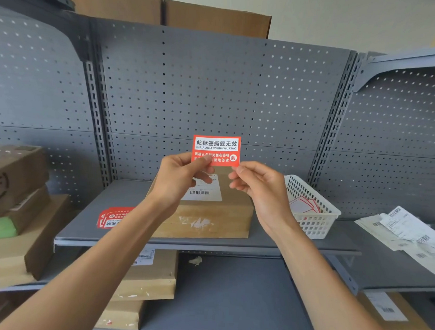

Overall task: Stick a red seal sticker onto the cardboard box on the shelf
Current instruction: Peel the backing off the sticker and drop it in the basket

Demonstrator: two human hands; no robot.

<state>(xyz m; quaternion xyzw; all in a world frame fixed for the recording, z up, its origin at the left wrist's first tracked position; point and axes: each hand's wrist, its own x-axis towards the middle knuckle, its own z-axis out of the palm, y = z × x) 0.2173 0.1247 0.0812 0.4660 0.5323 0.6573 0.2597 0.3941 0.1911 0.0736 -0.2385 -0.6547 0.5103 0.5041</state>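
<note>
A red seal sticker [217, 147] with white and black print is held upright in front of the grey pegboard. My left hand [181, 178] pinches its lower left edge between thumb and fingers. My right hand [257, 186] touches its lower right corner with the fingertips. Directly below and behind the hands, a flat cardboard box [224, 214] with a white shipping label lies on the grey shelf [106, 220]. A small stack of more red stickers [112, 216] lies on the shelf left of the box.
A white plastic basket [313, 217] holding sticker backings stands right of the box. Loose shipping labels [406, 233] lie on the right shelf. Stacked cartons [16, 190] sit at left, more boxes [148, 278] on the lower shelf, and large cartons [216, 19] on top.
</note>
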